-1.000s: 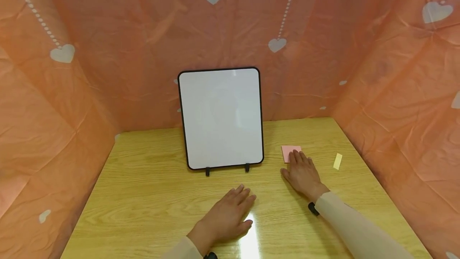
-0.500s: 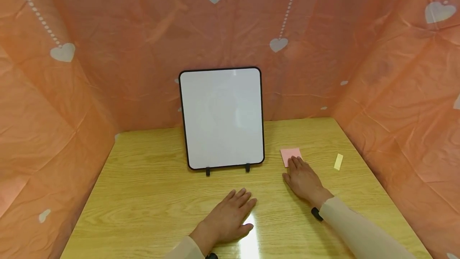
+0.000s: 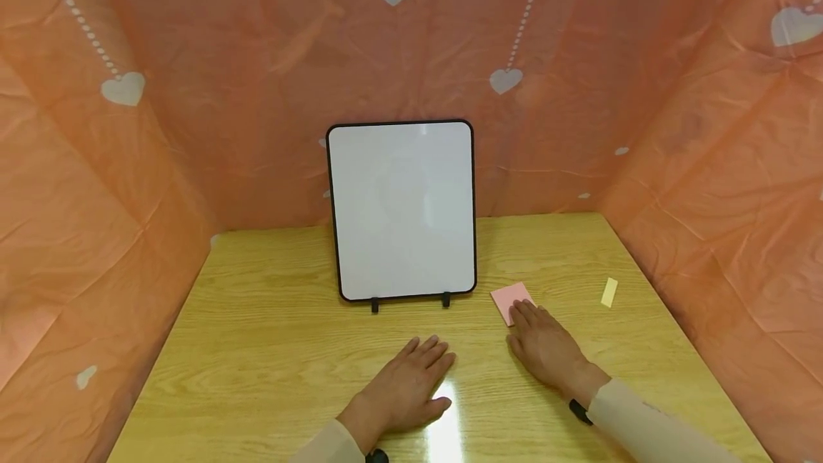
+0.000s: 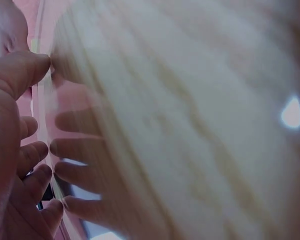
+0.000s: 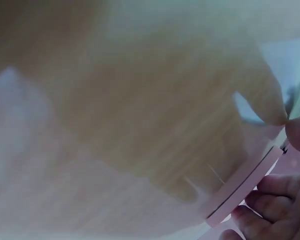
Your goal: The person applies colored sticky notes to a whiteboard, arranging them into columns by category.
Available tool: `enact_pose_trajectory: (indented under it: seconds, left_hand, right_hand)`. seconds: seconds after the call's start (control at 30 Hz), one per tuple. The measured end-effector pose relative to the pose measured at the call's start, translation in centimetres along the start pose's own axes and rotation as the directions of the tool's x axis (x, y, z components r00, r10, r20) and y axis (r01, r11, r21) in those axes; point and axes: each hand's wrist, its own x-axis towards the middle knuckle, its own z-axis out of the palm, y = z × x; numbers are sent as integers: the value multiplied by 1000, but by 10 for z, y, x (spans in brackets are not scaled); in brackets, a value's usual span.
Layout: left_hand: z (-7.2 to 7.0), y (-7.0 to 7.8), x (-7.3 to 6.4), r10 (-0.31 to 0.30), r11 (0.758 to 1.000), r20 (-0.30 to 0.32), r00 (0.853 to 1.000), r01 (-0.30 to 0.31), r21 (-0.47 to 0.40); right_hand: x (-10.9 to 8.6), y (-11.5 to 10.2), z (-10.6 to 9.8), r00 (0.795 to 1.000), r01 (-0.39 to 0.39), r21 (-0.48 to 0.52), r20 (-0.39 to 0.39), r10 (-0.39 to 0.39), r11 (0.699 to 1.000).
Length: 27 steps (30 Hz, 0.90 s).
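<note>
A pink sticky note pad [image 3: 510,296] lies on the table to the right of the whiteboard. The fingertips of my right hand [image 3: 546,345] rest on its near right part, fingers fairly straight and covering that corner. In the right wrist view the edge of the pad [image 5: 242,187] shows beside my fingers. My left hand [image 3: 403,388] lies palm down on the wood in front of the whiteboard, fingers extended and holding nothing. Its fingertips and thumb [image 4: 32,67] touch the tabletop in the left wrist view.
A white whiteboard [image 3: 403,213] with a black frame stands upright on small black feet at the back of the table [image 3: 257,349]. A small yellow paper strip [image 3: 609,292] lies at the right. Orange cloth [image 3: 270,91] with pale hearts hangs around the table.
My right hand has drawn the pink sticky note pad toward me and slightly left, and the pad has turned a little. The left hand has stayed nearly in place.
</note>
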Motion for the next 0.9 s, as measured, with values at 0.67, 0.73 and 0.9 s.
enact_pose_trajectory:
  seconds: [0.67, 0.73, 0.9]
  left_hand:
    - [-8, -7, -3, -39, 996, -36, 999, 42, 81]
    - [-10, -7, -3, -44, 995, -37, 998, 47, 88]
    - [-12, -11, -5, -48, 995, -21, 999, 49, 86]
  right_hand:
    - [-12, -47, -4, 949, 314, -4, 34, -313, 950]
    - [-9, -52, -3, 936, 352, -7, 28, -351, 936]
    - [-2, -62, -2, 899, 437, -14, 24, -437, 899]
